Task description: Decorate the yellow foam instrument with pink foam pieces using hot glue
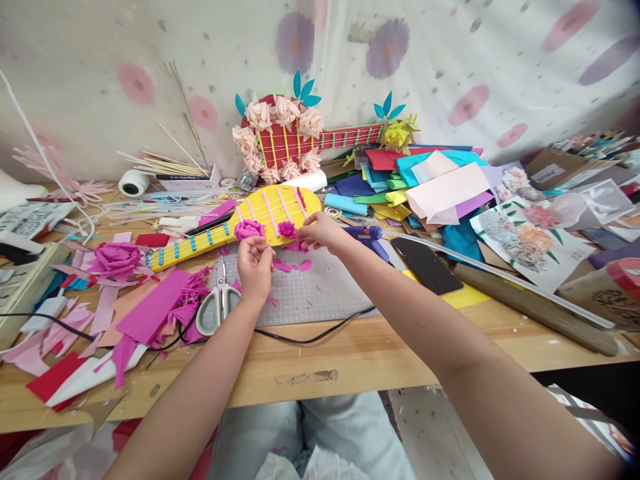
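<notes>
A yellow toy guitar [283, 207] with pink strips and thin strings lies across the grey cutting mat [320, 287]. On its body sit a larger magenta paper rose [249, 230] and a small magenta paper flower [287, 229]. My left hand [256, 265] is just below the larger rose, its fingers pinched together; whatever they hold is hidden. From the right, my right hand [320, 231] reaches over the guitar's edge with its fingertips closed at the small flower. Scissors [219, 300] with pale handles lie left of my left hand. Magenta scraps [284, 265] are scattered beneath the guitar.
A blue glue gun [367, 237] and a black phone [427, 265] lie to the right. Behind stands a red guitar [283, 147] with pale paper roses. Coloured paper [445, 187] is piled at back right, magenta crepe paper [153, 307] at left. A black cable [310, 340] crosses the front.
</notes>
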Motion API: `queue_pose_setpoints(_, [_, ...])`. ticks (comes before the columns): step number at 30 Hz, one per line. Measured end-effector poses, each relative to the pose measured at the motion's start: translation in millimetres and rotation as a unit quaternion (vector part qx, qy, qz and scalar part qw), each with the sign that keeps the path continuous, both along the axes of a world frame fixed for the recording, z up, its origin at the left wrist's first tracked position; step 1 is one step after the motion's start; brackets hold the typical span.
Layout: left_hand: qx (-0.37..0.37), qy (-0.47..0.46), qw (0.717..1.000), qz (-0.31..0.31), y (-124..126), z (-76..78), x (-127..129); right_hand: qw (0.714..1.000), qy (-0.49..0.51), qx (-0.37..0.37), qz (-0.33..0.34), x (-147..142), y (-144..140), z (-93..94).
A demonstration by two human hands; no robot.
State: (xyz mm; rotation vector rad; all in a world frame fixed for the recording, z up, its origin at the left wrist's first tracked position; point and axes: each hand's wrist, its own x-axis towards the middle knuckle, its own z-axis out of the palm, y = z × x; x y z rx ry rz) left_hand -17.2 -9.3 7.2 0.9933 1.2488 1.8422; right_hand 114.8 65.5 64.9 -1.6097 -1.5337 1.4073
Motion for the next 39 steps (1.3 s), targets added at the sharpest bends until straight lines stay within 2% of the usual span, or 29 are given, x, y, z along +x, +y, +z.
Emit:
queue_pose_setpoints(7, [0.000,0.004,1.000,0.001,1,-1.1,0,0.999,0.039,0.023,-0.015,1,-6,-1.1])
queue_pose_setpoints(16, [0.002,0.005,1.000,-0.004,2,-1.8,0,0.995,0.098,-0.007,-0.022,0,-6,-3.7])
queue_pose_setpoints(26, [0.009,0.003,1.000,-0.004,2,-3.1,-2,0.997,0.072,0.026,-0.030,-3,-5,-5.4])
queue_pose_setpoints(34, [0.008,0.001,1.000,-0.005,2,-1.9,-1,0.990,0.132,-0.030,-0.046,-1,-5,-4.2])
queue_pose_setpoints(39, [0.018,0.006,1.000,0.003,4,-3.3,-2,0.966,0.232,-0.101,-0.048,8,-9,3.9])
